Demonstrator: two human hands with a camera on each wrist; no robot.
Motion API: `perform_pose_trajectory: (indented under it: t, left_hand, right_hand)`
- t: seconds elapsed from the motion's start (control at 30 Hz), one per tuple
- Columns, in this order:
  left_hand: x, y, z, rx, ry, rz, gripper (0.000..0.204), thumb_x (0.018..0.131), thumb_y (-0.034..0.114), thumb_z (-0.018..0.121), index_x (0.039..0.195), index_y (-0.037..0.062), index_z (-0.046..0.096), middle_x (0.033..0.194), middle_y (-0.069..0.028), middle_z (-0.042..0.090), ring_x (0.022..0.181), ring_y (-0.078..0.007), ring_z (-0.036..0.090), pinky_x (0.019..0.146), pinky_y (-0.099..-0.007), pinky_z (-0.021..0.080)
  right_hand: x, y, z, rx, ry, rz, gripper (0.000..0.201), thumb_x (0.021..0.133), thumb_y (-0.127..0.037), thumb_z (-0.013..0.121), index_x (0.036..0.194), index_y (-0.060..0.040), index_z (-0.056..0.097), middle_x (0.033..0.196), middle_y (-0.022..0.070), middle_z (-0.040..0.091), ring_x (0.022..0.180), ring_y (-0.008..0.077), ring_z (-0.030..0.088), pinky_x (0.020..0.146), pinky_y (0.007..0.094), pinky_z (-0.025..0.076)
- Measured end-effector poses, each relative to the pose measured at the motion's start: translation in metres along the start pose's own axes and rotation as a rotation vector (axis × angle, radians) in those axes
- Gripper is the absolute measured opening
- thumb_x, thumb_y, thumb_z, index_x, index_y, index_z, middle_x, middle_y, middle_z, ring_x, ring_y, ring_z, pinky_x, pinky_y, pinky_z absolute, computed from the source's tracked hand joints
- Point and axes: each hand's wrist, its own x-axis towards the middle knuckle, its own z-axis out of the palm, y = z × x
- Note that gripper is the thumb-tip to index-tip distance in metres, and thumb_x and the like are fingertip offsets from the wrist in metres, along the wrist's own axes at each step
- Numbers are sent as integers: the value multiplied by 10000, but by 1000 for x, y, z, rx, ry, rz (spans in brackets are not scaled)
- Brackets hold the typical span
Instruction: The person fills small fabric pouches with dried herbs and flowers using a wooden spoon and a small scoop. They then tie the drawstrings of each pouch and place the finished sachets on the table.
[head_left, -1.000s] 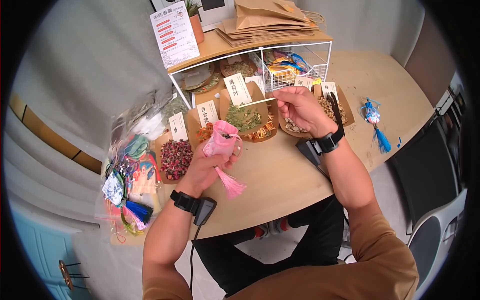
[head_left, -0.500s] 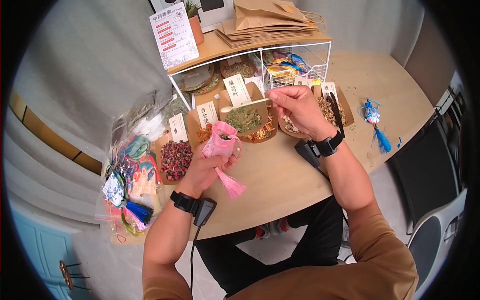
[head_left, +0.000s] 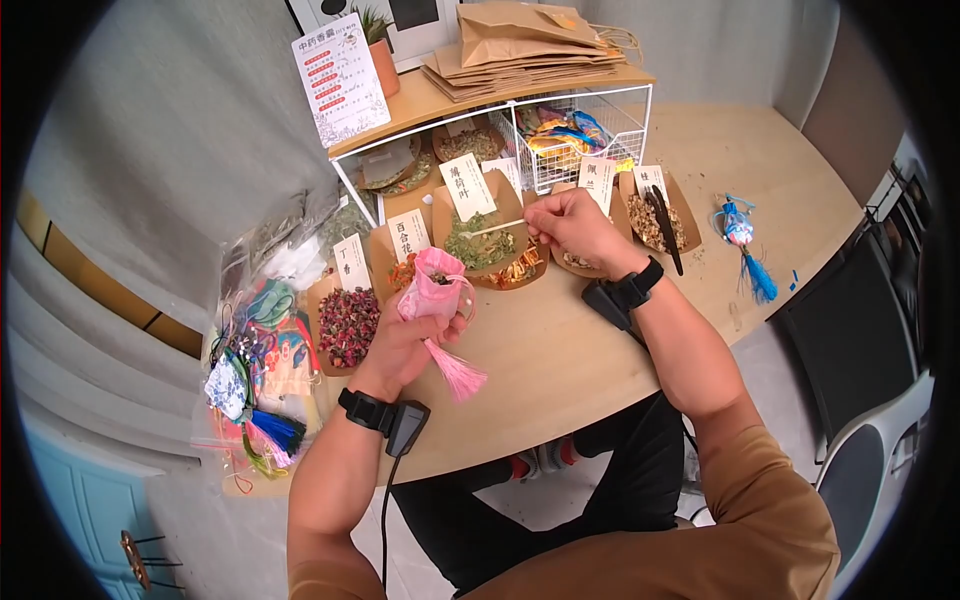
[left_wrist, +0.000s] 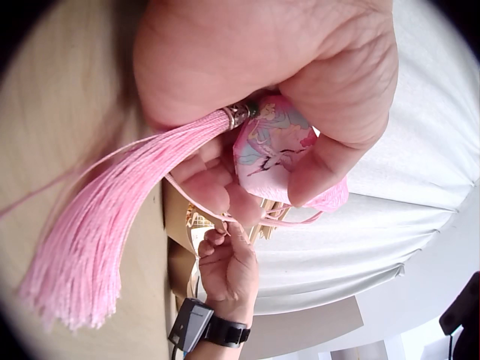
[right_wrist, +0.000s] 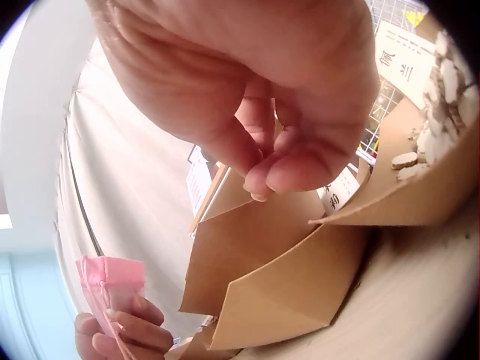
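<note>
My left hand (head_left: pixel 405 345) grips a pink drawstring sachet (head_left: pixel 430 300) with its mouth open upward, and dark bits show inside. A pink tassel (left_wrist: pixel 105 217) hangs from the sachet's lower end; the left wrist view shows a printed pattern on the cloth. Between thumb and fingers my right hand (head_left: pixel 578 232) pinches a thin pale spoon (head_left: pixel 503 227) by its end. The spoon's far end reaches the dried green herbs (head_left: pixel 475 250) in a brown paper tray (head_left: pixel 508 197). In the right wrist view the fingers hide the spoon.
Dried rosebuds (head_left: pixel 347 325) fill a tray at left, beside a pile of bagged sachets (head_left: pixel 265 360). Behind the trays stands a white wire shelf (head_left: pixel 512 150) bearing paper bags (head_left: pixel 530 45). Black tongs (head_left: pixel 665 230) lie on the right tray; a blue sachet (head_left: pixel 738 225) lies farther right.
My right hand has lowered slightly, bringing the spoon's bowl from above the green herbs down into them. The left hand keeps holding the sachet in nearly the same place.
</note>
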Motion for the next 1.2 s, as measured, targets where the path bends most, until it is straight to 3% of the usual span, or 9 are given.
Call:
perform_pose_trajectory:
  t: [0.23,0.33,0.63,0.93,1.2]
  left_hand:
    - [0,1,2,13,-2,8,320,796,56,688,1084,-37,583,1040,-105,616,827,-161,633,671,-244,494]
    - [0,1,3,16,9,17,329,800,51,680,1099,-37,575,1042,-108,614,831,-161,635,665,-245,498]
    - [1,1,1,17,5,2,345,788,28,656,1113,-36,561,1050,-108,604,824,-160,627,653,-247,497]
    - [2,3,4,53,-3,-21,396,801,67,671,1173,7,547,1061,-83,603,830,-130,609,651,-240,474]
    - [2,-1,-4,16,-10,-25,454,797,15,641,1239,10,535,1103,-86,638,862,-168,640,697,-286,502]
  right_hand:
    - [-2,-7,-1,194,-64,109,117,921,-103,621,880,-10,678,693,-11,622,543,31,524,453,165,417]
    - [-1,-8,-2,277,-47,154,144,888,-117,659,806,-2,691,665,15,637,529,44,539,447,173,426]
    - [1,-10,-7,405,-6,198,110,916,-65,596,902,7,677,685,8,625,517,47,536,442,176,437]
    - [-6,-21,-13,510,-7,139,110,906,-71,612,923,7,687,698,6,638,560,38,549,468,172,439]
    - [-30,-43,-5,511,-183,-60,143,913,-63,619,986,32,697,717,29,648,561,47,559,478,165,446]
